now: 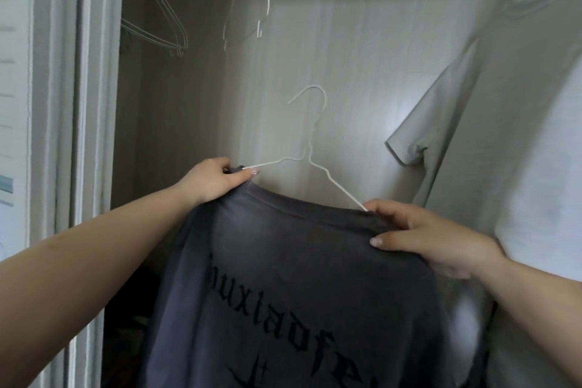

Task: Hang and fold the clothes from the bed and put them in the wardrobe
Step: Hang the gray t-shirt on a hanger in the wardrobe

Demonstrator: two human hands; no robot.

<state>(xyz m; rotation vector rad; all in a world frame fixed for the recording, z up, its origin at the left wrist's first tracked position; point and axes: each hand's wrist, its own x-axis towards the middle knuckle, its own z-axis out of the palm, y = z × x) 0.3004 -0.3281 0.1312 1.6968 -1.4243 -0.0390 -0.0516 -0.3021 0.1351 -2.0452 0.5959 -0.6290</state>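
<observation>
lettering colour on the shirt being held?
Black gothic lettering on the dark grey shirt; head view.

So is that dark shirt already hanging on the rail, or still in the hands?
Still in the hands. The left hand and right hand hold the dark shirt at its shoulders; its white hanger hook hangs free.

Bare forearms, no sleeves showing (fingernails pale, glossy and short).
</observation>
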